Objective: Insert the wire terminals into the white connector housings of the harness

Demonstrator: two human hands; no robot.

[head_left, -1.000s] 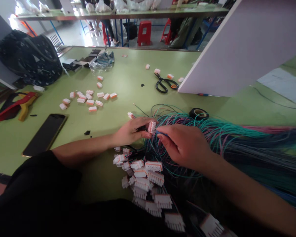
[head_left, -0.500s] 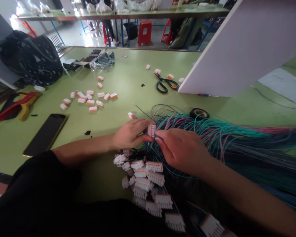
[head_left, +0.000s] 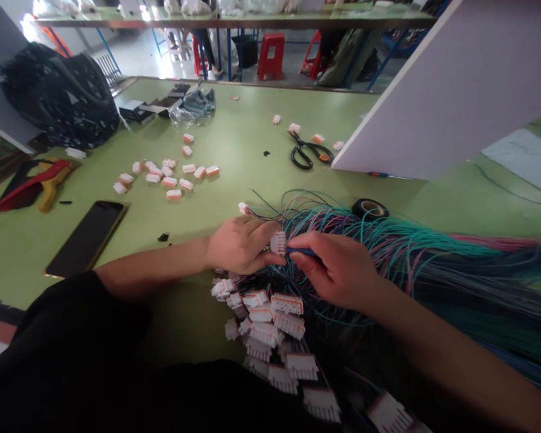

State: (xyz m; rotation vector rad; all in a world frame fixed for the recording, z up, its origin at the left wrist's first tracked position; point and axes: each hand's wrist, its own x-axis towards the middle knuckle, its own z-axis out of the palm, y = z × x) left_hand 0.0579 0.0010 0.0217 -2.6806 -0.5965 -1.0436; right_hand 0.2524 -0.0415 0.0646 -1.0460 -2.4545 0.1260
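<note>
My left hand (head_left: 246, 245) pinches a white connector (head_left: 278, 243) between thumb and fingers, its slotted face turned to the right. Beside it, my right hand (head_left: 338, 267) is closed around a small blue tool (head_left: 303, 251), whose tip is at the connector's right edge. Thin teal, pink and dark wires (head_left: 388, 234) spread to the right, behind and beneath my right hand. Below both hands hangs a cluster of white connectors with orange strips (head_left: 287, 304), on dark wires. One small white connector (head_left: 244, 208) lies just beyond my left hand.
Several loose connectors (head_left: 169, 181) lie on the green table (head_left: 238, 144). Around them are a phone (head_left: 86, 237), red-yellow pliers (head_left: 49, 183), scissors (head_left: 309, 150), black tape (head_left: 369, 208), a dark bag (head_left: 61, 96) and a pale partition (head_left: 451, 90). People's legs show behind.
My right hand has drawn slightly back from the connector, and more of the blue tool shows. The whole view has shifted a little.
</note>
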